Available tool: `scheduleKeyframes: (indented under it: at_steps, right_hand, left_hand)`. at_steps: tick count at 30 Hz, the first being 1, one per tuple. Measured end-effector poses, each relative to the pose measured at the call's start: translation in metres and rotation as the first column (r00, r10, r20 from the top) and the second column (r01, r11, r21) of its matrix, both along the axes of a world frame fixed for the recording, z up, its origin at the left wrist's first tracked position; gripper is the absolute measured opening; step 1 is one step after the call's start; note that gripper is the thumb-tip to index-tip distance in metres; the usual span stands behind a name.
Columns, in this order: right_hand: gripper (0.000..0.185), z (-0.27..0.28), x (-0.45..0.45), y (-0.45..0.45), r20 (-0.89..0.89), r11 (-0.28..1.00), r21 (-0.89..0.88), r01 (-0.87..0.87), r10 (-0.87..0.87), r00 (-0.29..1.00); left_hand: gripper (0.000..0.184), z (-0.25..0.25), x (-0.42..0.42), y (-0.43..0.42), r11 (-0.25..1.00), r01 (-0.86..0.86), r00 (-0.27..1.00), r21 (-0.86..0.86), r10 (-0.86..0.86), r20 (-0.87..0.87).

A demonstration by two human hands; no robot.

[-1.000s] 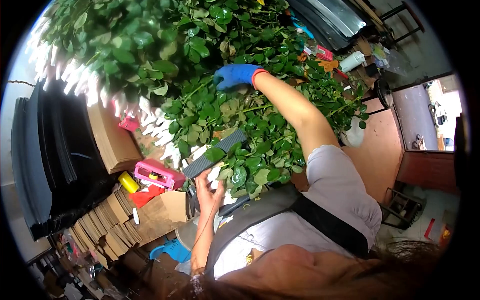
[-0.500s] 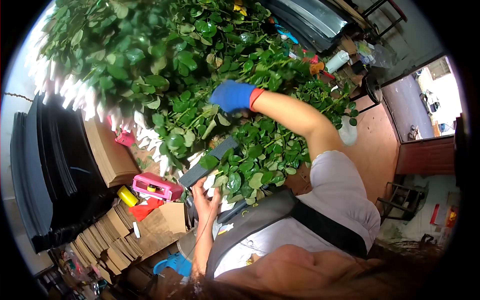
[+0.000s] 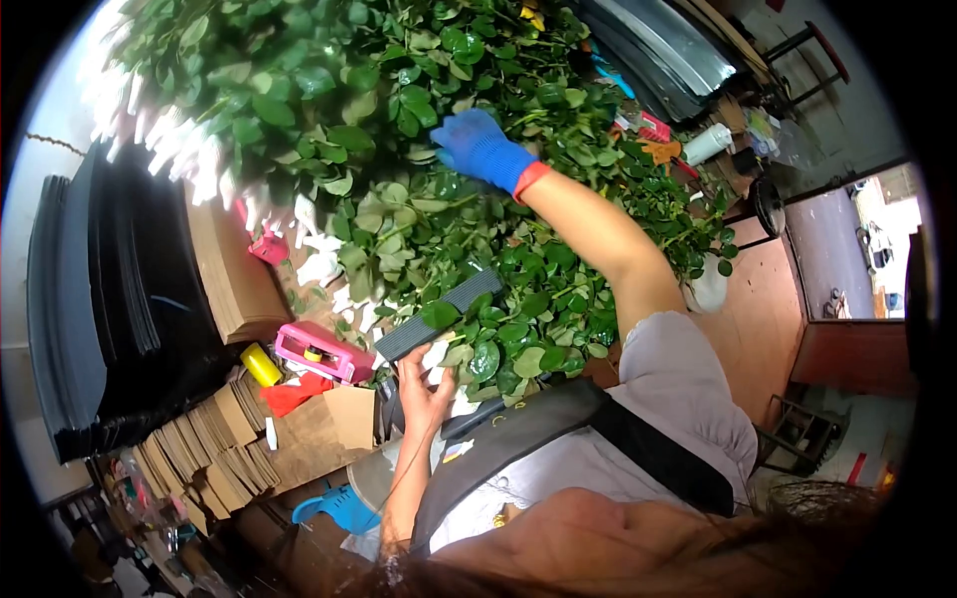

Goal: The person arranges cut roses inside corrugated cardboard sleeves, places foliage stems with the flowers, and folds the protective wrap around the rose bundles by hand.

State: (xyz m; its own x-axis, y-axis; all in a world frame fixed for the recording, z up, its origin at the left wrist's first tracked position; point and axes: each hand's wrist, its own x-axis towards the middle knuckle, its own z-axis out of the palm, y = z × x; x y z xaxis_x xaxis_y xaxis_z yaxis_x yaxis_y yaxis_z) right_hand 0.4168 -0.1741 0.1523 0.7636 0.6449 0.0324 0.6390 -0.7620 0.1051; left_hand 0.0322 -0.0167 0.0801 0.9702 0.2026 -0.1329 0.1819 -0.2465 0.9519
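Observation:
A large heap of leafy green stems (image 3: pixel 399 110), like cut roses, fills the upper middle of the head view, with white-covered ends (image 3: pixel 189 159) along its left side. My right hand (image 3: pixel 483 149), in a blue knitted glove with a red cuff, is over the heap among the leaves; its fingertips are blurred. My bare left hand (image 3: pixel 424 394) is closed around white-covered ends of a smaller leafy bunch (image 3: pixel 528 344) close to my apron. A dark ridged strip (image 3: pixel 439 314) lies just above my left hand, partly under a leaf.
Left of my left hand lie a pink tool-like case (image 3: pixel 324 352), a yellow roll (image 3: pixel 260 365) and a red cloth (image 3: pixel 296 395). Stacked cardboard pieces (image 3: pixel 209 444) and dark sheets (image 3: pixel 110 309) stand farther left. A white bottle (image 3: pixel 707 145) is at the upper right.
My right hand has moved up and farther over the heap, and its glove has turned. My left hand keeps its hold on the bunch. The whole view has shifted slightly.

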Motion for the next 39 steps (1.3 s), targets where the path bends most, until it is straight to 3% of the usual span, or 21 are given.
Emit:
scheduleKeyframes:
  at_steps: [4, 6, 7, 10, 14, 16, 17, 20, 22, 25, 26, 27, 28, 29, 30, 33, 34, 35, 36, 38, 39]
  right_hand:
    - [0.043, -0.067, -0.013, -0.018, -0.286, 0.980, 0.169, -0.101, 0.146, 0.947]
    - [0.044, -0.144, -0.001, -0.037, -0.128, 0.958, 0.157, -0.239, 0.259, 0.957]
    - [0.043, -0.141, -0.007, -0.037, -0.063, 0.971, 0.105, -0.216, 0.223, 0.973]
    - [0.042, -0.093, 0.011, -0.014, -0.344, 0.978, -0.090, -0.186, 0.145, 0.928]
    - [0.039, 0.013, -0.012, -0.009, -0.312, 0.983, 0.179, 0.043, 0.016, 0.950]
    - [0.037, 0.046, -0.043, -0.017, -0.487, 0.997, -0.005, -0.071, 0.059, 0.871]
    - [0.035, 0.036, -0.054, -0.020, -0.576, 0.985, -0.097, -0.141, 0.060, 0.815]
    - [0.026, -0.025, -0.097, -0.032, -0.314, 0.947, -0.241, -0.213, 0.132, 0.940]
    - [0.022, -0.115, -0.081, -0.038, -0.041, 0.949, -0.226, -0.219, 0.216, 0.976]
    - [0.020, -0.045, -0.078, -0.015, -0.326, 0.976, -0.217, -0.023, -0.051, 0.944]
    - [0.018, -0.023, -0.078, -0.012, -0.232, 0.993, -0.116, -0.014, -0.014, 0.973]
    - [0.018, 0.004, -0.086, -0.014, 0.031, 0.993, 0.099, -0.062, 0.060, 0.998]
    - [0.019, 0.018, -0.084, -0.013, 0.277, 0.929, 0.327, -0.176, 0.084, 0.957]
    - [0.022, 0.047, -0.088, -0.009, 0.361, 0.844, 0.460, -0.276, 0.106, 0.926]
    - [0.027, 0.067, -0.093, -0.009, 0.359, 0.849, 0.448, -0.280, 0.117, 0.926]
    - [0.030, 0.094, -0.105, -0.018, -0.034, 0.923, 0.333, -0.194, 0.217, 0.976]
    - [0.031, 0.091, -0.107, -0.026, 0.049, 0.935, 0.269, -0.230, 0.225, 0.973]
    - [0.032, 0.076, -0.108, -0.042, 0.273, 0.830, 0.380, -0.408, 0.321, 0.907]
    - [0.034, 0.088, -0.129, -0.058, 0.284, 0.832, 0.360, -0.422, 0.333, 0.899]
    - [0.040, 0.110, -0.173, -0.090, 0.158, 0.855, 0.329, -0.400, 0.368, 0.916]
    - [0.041, 0.117, -0.192, -0.106, 0.010, 0.868, 0.350, -0.353, 0.373, 0.928]
  left_hand:
    - [0.055, -0.010, -0.004, 0.001, 1.000, 0.005, 1.000, 0.022, -0.004, -0.024]
    - [0.057, -0.006, -0.004, -0.002, 0.999, 0.012, 1.000, 0.043, -0.012, -0.005]
    - [0.057, -0.006, -0.004, 0.000, 0.997, 0.026, 1.000, 0.079, -0.025, -0.005]
    - [0.055, -0.003, -0.003, 0.001, 0.996, 0.033, 0.999, 0.079, -0.033, 0.002]
    - [0.055, -0.002, -0.001, 0.000, 1.000, 0.021, 1.000, 0.004, -0.021, 0.019]
    - [0.055, 0.004, -0.001, 0.000, 0.996, 0.036, 0.998, 0.076, -0.041, 0.055]
    - [0.055, -0.004, -0.003, 0.000, 1.000, 0.017, 1.000, 0.008, -0.017, 0.024]
    - [0.055, -0.002, -0.002, 0.000, 0.999, 0.021, 0.999, 0.045, -0.022, 0.027]
    - [0.055, -0.009, -0.005, -0.001, 1.000, 0.018, 0.999, 0.017, -0.018, 0.026]
    - [0.055, -0.013, -0.001, 0.006, 0.996, 0.029, 0.999, 0.081, -0.032, 0.038]
    - [0.055, -0.011, -0.002, 0.005, 0.998, 0.022, 0.999, 0.063, -0.024, 0.037]
    - [0.054, -0.009, -0.003, 0.004, 0.999, 0.017, 0.999, 0.043, -0.019, 0.037]
    - [0.054, -0.007, -0.004, 0.002, 1.000, 0.015, 0.999, 0.021, -0.015, 0.039]
    - [0.053, -0.009, -0.004, 0.001, 1.000, 0.003, 0.999, 0.001, -0.003, 0.052]
    - [0.053, -0.011, -0.003, 0.001, 1.000, 0.015, 0.998, 0.014, -0.016, 0.064]
    - [0.054, -0.004, -0.003, 0.001, 1.000, 0.013, 0.997, 0.016, -0.014, 0.071]
    - [0.054, -0.013, -0.003, 0.003, 0.999, 0.018, 0.995, 0.031, -0.021, 0.099]
    - [0.054, -0.022, -0.004, 0.006, 0.999, 0.029, 0.996, 0.018, -0.030, 0.087]
    - [0.053, -0.028, -0.004, 0.007, 1.000, 0.022, 0.997, -0.002, -0.022, 0.073]
    - [0.056, -0.021, -0.004, 0.005, 0.999, 0.009, 0.996, 0.032, -0.012, 0.090]
    - [0.056, -0.009, -0.004, 0.006, 0.999, 0.047, 0.999, 0.011, -0.047, -0.026]
